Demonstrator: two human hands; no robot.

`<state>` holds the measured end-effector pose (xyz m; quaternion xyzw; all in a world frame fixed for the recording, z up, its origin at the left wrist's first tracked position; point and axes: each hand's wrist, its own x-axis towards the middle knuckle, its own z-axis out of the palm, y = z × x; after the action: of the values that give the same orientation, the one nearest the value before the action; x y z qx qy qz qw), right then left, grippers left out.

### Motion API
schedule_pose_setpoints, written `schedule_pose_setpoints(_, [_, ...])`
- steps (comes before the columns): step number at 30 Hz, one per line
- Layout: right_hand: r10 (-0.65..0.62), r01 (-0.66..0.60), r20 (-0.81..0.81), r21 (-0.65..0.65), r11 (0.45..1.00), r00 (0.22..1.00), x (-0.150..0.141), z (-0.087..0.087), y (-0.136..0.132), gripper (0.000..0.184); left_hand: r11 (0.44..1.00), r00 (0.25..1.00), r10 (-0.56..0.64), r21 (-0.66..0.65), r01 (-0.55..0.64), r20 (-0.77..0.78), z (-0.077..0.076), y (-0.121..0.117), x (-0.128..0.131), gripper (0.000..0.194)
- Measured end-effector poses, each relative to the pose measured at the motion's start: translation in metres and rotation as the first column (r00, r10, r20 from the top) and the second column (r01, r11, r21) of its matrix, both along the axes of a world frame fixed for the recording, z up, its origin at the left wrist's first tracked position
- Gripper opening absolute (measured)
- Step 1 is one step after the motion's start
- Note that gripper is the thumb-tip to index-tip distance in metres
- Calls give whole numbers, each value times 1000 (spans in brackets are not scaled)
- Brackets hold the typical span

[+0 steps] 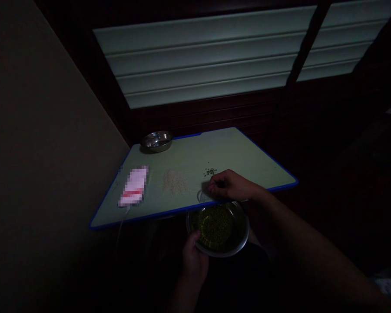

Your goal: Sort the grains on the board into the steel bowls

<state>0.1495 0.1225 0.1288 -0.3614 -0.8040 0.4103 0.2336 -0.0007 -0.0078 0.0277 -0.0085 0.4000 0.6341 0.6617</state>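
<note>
My left hand (pixel 195 256) grips the near left rim of a metal bowl (pixel 243 243), thumb over the edge. Small green beans, which look like mung beans (pixel 215 226), lie inside it. The bowl sits just below the front edge of a pale table (pixel 247 150) with a blue rim. Over that edge is my right hand (pixel 223 182), its fingers curled and pinched together; whatever is between them is hidden. A few dark bits (pixel 210 171) lie on the tabletop just beyond its fingertips. Beside the fingers curves a thin pale loop (pixel 202 195), perhaps a cable.
An empty-looking metal bowl (pixel 158 141) stands at the table's back left corner. A blurred-out phone-like object (pixel 134 186) lies at the left, with a white cable (pixel 120 230) hanging off the edge. Pale grains (pixel 174 180) are spread mid-table. Dark, slatted panels rise behind.
</note>
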Motion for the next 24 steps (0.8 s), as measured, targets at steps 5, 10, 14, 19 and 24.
schedule_pose_setpoints(5, [-50,50,-43,6,999,998,4,-6,-4,12,1000,1000,-7,-8,7,10,0,-1,0,44])
schedule_pose_setpoints(10, [-396,403,-87,79,912,914,25,-8,-1,16,1000,1000,-14,-12,14,0,1,-2,1,35])
schedule_pose_setpoints(14, [-576,580,-74,53,813,814,44,-5,4,17,1000,1000,0,7,0,-20,-2,-2,2,39])
schedule_pose_setpoints(19, [-639,637,-9,94,765,769,51,-8,12,19,1000,1000,6,4,-6,-9,-6,0,2,39])
schedule_pose_setpoints(24, [-688,674,46,163,721,724,49,-13,23,21,1000,1000,9,-12,-9,-17,-3,-1,2,37])
